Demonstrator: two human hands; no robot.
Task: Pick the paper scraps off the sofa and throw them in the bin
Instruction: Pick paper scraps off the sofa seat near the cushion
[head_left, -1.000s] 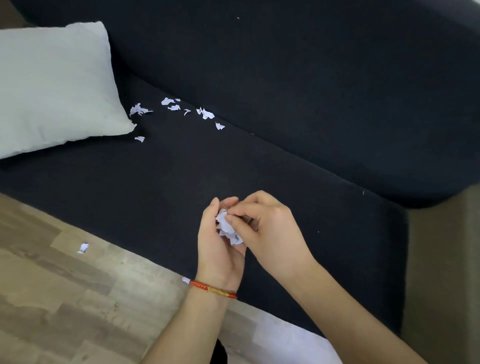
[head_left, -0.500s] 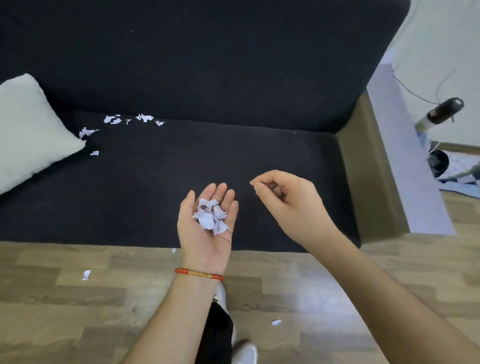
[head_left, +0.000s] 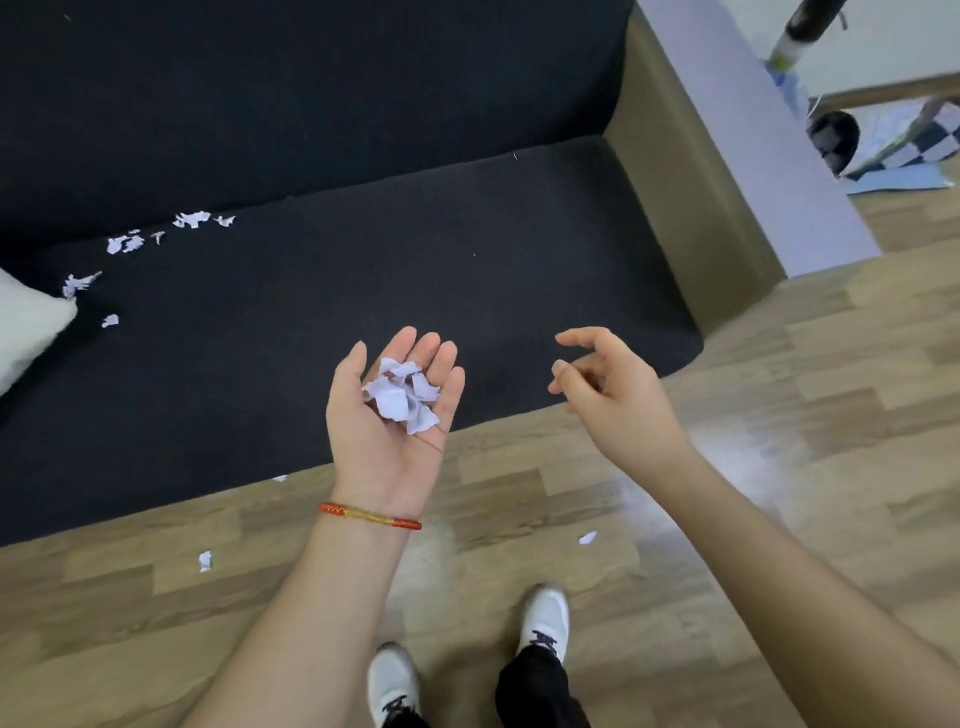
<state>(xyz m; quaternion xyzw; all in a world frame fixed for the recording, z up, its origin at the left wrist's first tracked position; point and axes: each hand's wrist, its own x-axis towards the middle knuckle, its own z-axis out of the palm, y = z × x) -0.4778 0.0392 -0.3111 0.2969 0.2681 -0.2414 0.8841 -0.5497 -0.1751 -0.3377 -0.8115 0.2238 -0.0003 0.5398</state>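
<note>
We see a small heap of torn paper scraps (head_left: 402, 395) lying in the left hand (head_left: 389, 415). They are thin, white with a light violet tone, with ragged edges and crumpled folds; the heap has no clear long axis. The left hand is turned palm up, its fingers nearly straight and only a little cupped, so the paper rests on it and is not pinched. On this wrist we see a red and yellow woven bracelet (head_left: 370, 516). The right hand (head_left: 608, 384) is beside it, apart, with fingers loosely curled and nothing between them.

Both hands are over the front edge of the sofa (head_left: 363, 270), which has a black, rough fabric. More scraps (head_left: 192, 219) lie in a loose row near the back edge of the seat, at the left, and some are just beside a white pillow (head_left: 26, 327) at the left edge. Two single scraps (head_left: 205, 561) lie on the wooden plank floor (head_left: 779, 415), near the white shoes (head_left: 545, 613).
</note>
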